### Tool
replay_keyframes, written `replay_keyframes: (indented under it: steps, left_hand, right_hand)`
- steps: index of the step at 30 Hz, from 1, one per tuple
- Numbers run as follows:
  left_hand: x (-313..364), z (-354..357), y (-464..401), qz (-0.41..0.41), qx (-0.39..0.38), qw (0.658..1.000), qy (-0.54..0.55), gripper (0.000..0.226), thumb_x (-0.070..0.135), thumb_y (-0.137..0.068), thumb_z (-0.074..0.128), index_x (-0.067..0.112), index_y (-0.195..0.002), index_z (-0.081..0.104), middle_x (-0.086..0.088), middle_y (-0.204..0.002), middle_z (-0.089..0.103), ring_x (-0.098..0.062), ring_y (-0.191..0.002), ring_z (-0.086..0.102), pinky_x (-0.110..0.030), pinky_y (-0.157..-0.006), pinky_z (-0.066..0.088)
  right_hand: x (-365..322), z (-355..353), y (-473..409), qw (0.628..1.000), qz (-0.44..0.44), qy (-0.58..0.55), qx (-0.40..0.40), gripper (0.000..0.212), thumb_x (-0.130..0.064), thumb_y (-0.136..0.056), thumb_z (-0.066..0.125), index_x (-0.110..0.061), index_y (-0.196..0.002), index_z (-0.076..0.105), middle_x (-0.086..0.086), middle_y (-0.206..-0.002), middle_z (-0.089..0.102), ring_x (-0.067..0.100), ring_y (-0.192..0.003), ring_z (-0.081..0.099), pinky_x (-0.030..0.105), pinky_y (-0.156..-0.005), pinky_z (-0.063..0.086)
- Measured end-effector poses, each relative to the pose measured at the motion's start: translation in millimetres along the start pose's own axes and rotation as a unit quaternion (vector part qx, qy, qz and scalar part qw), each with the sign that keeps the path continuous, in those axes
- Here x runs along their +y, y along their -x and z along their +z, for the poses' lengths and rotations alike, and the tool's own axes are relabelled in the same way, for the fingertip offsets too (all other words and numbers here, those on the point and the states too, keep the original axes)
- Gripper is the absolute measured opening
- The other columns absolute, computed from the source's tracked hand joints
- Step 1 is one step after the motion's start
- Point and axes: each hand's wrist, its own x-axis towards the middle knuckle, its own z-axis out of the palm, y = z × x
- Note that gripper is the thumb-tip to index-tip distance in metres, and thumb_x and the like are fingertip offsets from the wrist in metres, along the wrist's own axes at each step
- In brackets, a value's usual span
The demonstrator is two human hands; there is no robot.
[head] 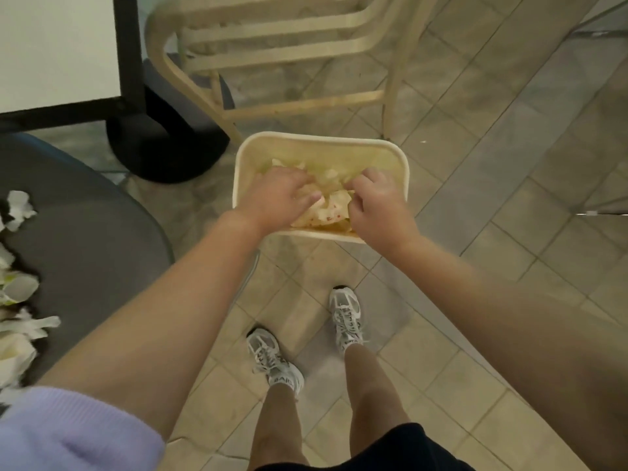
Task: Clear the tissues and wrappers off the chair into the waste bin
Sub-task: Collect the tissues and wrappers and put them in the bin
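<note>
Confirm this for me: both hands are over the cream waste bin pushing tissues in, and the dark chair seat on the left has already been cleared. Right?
Not quite. The head view shows both the left hand and right hand over the cream waste bin on the tissues, but the dark chair seat on the left is not cleared: crumpled tissues and wrappers lie along its left edge.

Light is soft, warm and even, with no glare. Faint shadows fall on the tiled floor (475, 205) under the far wooden chair (272, 56) and beside the near shoes (345, 314). The wide lens bends straight lines toward the edges. The lilac sleeve (68, 433) at near left is blurred, and detail is slightly soft throughout.
</note>
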Motion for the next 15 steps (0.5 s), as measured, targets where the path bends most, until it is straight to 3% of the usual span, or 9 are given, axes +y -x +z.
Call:
replay_keyframes:
  steps: [4,9,12,15]
  left_hand:
    - [-12.4,-8.1,30.9,0.015,0.115,0.988,0.104,0.025,0.016,-0.093,0.051,0.010,-0.113,0.063,-0.006,-0.116,0.063,-0.022,-0.113,0.050,-0.030,-0.096,0.036]
    - [-50.8,-16.9,90.4,-0.021,0.230,0.964,0.133,0.020,0.005,-0.088,0.053,0.009,-0.102,0.067,-0.007,-0.099,0.064,-0.021,-0.099,0.053,-0.018,-0.083,0.033]
    - [-83.8,-18.5,135.8,-0.070,0.263,0.953,0.134,0.022,0.003,-0.086,0.052,0.009,-0.101,0.067,-0.008,-0.099,0.064,-0.024,-0.096,0.054,-0.023,-0.085,0.036]
    - [-123.5,-16.7,182.7,-0.136,0.288,0.937,0.140,0.027,0.010,-0.083,0.047,0.008,-0.102,0.067,-0.010,-0.104,0.062,-0.028,-0.099,0.053,-0.038,-0.090,0.042]
  right_hand:
    - [-23.1,9.3,-5.7,0.999,-0.019,0.006,-0.026,0.029,0.004,-0.075,0.042,0.007,-0.092,0.066,0.024,-0.088,0.061,0.040,-0.088,0.055,0.045,-0.070,0.050]
    - [-72.8,33.0,-12.7,0.994,-0.081,0.023,-0.072,0.033,-0.003,-0.075,0.040,0.004,-0.095,0.065,0.023,-0.091,0.061,0.041,-0.089,0.055,0.048,-0.071,0.050]
    - [-113.9,56.0,-14.3,0.987,-0.114,0.038,-0.103,0.028,0.000,-0.077,0.045,0.002,-0.098,0.064,0.023,-0.095,0.061,0.041,-0.091,0.055,0.047,-0.069,0.050]
    - [-155.7,81.4,-11.3,0.977,-0.147,0.070,-0.141,0.029,-0.002,-0.081,0.045,0.002,-0.104,0.062,0.022,-0.102,0.059,0.040,-0.098,0.053,0.048,-0.076,0.049]
